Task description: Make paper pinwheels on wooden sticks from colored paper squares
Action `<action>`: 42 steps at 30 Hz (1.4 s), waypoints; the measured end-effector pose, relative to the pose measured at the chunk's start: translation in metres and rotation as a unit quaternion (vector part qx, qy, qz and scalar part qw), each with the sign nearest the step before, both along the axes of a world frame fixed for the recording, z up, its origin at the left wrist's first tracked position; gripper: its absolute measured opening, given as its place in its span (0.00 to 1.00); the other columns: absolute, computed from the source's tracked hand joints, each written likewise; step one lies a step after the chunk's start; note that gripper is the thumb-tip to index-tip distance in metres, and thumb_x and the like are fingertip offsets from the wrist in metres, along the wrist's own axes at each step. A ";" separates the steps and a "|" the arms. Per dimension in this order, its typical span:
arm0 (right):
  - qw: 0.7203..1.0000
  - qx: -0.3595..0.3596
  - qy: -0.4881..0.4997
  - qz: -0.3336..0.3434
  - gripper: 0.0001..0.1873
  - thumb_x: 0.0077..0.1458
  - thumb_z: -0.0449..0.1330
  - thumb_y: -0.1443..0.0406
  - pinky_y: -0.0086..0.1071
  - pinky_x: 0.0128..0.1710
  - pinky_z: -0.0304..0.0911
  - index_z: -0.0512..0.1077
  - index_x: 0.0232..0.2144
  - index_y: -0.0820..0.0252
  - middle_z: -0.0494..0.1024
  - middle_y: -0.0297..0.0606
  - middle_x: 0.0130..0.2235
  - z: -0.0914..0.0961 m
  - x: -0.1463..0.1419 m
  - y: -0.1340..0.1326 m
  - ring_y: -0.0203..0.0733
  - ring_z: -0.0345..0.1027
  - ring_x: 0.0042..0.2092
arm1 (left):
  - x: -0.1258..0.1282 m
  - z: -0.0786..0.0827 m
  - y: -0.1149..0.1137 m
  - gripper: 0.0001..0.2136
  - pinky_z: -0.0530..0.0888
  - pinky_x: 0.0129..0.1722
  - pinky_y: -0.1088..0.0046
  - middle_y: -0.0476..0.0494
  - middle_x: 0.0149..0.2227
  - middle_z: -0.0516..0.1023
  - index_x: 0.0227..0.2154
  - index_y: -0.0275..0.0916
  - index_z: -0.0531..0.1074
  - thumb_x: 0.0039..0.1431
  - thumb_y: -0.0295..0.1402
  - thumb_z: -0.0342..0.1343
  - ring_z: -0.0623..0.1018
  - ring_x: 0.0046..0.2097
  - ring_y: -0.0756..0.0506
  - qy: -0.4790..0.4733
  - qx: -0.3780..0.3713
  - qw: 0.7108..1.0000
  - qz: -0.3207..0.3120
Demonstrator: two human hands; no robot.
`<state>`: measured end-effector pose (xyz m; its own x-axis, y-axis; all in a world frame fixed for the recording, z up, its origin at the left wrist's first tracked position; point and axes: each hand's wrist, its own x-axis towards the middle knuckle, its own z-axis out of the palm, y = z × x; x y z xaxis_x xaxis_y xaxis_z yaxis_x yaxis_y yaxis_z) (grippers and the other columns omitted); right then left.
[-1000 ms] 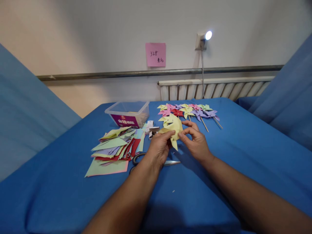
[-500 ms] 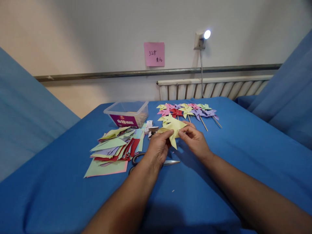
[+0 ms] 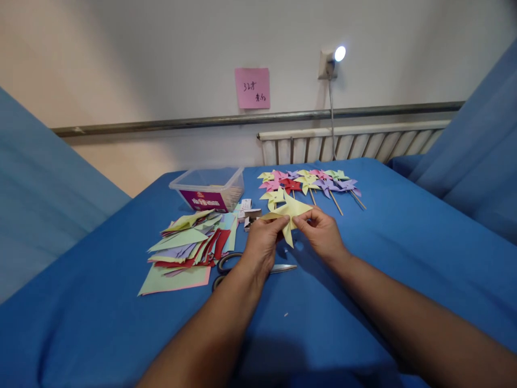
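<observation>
Between my two hands I hold a yellow paper pinwheel (image 3: 294, 209) above the table, its points folded in toward the middle. My left hand (image 3: 262, 237) pinches its left side near the centre, thumb on top. The thumb and fingers of my right hand (image 3: 322, 231) grip its right side close to the centre. No stick shows on this pinwheel. Scissors (image 3: 283, 268) lie under my left wrist, blades pointing right, handles partly hidden. Just beyond my left hand sit small white boxes (image 3: 252, 215), one of them open.
Several paper pinwheels on sticks (image 3: 326, 186) lie at the back. At left are a stack of coloured paper (image 3: 183, 250) and a clear plastic tub (image 3: 234, 186) holding sticks. A blue cloth (image 3: 404, 258) covers the table; a radiator (image 3: 363, 143) stands behind.
My right thumb has moved in toward the pinwheel's centre, close to my left thumb. The whole view has shifted slightly; the other things stay in place.
</observation>
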<state>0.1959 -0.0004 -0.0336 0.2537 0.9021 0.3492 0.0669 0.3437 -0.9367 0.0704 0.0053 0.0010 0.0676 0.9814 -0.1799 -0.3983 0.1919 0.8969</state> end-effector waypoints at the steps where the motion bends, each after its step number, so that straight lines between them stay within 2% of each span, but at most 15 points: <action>1: 1.000 -0.003 -0.007 -0.009 0.13 0.47 0.65 0.56 0.33 0.33 0.61 0.71 0.22 0.59 0.71 0.35 0.31 0.000 0.000 0.000 0.37 0.65 0.31 | 0.000 -0.001 0.000 0.14 0.70 0.28 0.75 0.48 0.24 0.77 0.25 0.34 0.78 0.31 0.31 0.72 0.73 0.26 0.51 0.003 0.000 1.000 -0.001; 7: 0.999 -0.011 -0.039 -0.037 0.14 0.46 0.65 0.56 0.34 0.37 0.62 0.70 0.20 0.58 0.74 0.38 0.34 -0.002 0.001 0.001 0.42 0.69 0.37 | 0.001 -0.007 0.004 0.14 0.70 0.28 0.74 0.48 0.23 0.76 0.23 0.33 0.77 0.31 0.33 0.72 0.73 0.26 0.51 0.033 0.004 0.999 -0.005; 10: 0.999 -0.016 -0.032 -0.036 0.13 0.46 0.65 0.56 0.34 0.36 0.62 0.71 0.20 0.58 0.74 0.37 0.32 -0.003 -0.001 0.002 0.41 0.68 0.36 | 0.001 -0.010 0.006 0.14 0.70 0.28 0.75 0.48 0.23 0.76 0.23 0.33 0.77 0.31 0.34 0.72 0.72 0.25 0.51 0.040 0.010 0.999 -0.008; 13: 1.000 -0.011 -0.007 -0.021 0.13 0.46 0.65 0.56 0.34 0.37 0.62 0.72 0.21 0.58 0.74 0.37 0.34 -0.002 -0.002 0.002 0.40 0.68 0.36 | 0.002 -0.011 0.006 0.15 0.70 0.29 0.75 0.47 0.25 0.77 0.26 0.33 0.78 0.32 0.33 0.71 0.74 0.27 0.50 0.032 0.006 0.999 -0.017; 18: 1.000 -0.023 -0.007 0.006 0.12 0.46 0.64 0.56 0.30 0.29 0.60 0.72 0.23 0.59 0.73 0.35 0.30 0.003 -0.002 -0.002 0.36 0.63 0.29 | 0.001 -0.006 0.005 0.13 0.72 0.32 0.74 0.46 0.27 0.79 0.27 0.34 0.79 0.34 0.31 0.70 0.76 0.29 0.49 0.009 0.005 1.000 -0.007; 22: 1.000 -0.022 0.017 0.009 0.11 0.45 0.64 0.57 0.32 0.33 0.63 0.72 0.22 0.59 0.74 0.37 0.35 0.003 -0.002 -0.002 0.37 0.67 0.33 | 0.000 -0.001 0.002 0.12 0.72 0.31 0.75 0.46 0.26 0.79 0.26 0.34 0.79 0.34 0.31 0.70 0.76 0.28 0.49 -0.001 0.015 1.000 -0.008; 27: 0.998 -0.062 0.030 -0.006 0.11 0.45 0.64 0.57 0.34 0.35 0.64 0.72 0.23 0.59 0.74 0.36 0.28 -0.001 -0.003 0.000 0.38 0.66 0.31 | 0.001 -0.001 0.001 0.13 0.72 0.30 0.75 0.47 0.26 0.78 0.26 0.34 0.78 0.33 0.31 0.71 0.74 0.27 0.50 -0.003 0.011 1.000 -0.010; 35: 0.997 -0.052 0.056 0.026 0.10 0.45 0.64 0.58 0.34 0.36 0.65 0.72 0.24 0.59 0.76 0.36 0.32 -0.004 -0.002 0.001 0.38 0.68 0.32 | 0.000 -0.004 0.004 0.15 0.71 0.31 0.75 0.47 0.26 0.78 0.27 0.34 0.78 0.32 0.32 0.72 0.74 0.28 0.50 0.003 0.008 1.000 -0.011; 42: 0.996 -0.074 0.055 0.015 0.11 0.46 0.64 0.58 0.35 0.35 0.65 0.72 0.24 0.60 0.75 0.35 0.28 -0.006 -0.003 0.000 0.37 0.66 0.29 | 0.001 -0.004 0.003 0.15 0.72 0.30 0.74 0.48 0.25 0.77 0.27 0.34 0.78 0.32 0.32 0.71 0.74 0.27 0.50 0.003 0.008 1.000 -0.011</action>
<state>0.1925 -0.0005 -0.0395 0.2555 0.9491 0.1843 -0.0469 0.2026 -0.9781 0.0711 0.0086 -0.0030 0.0879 0.9825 -0.1639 -0.3891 0.1854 0.9024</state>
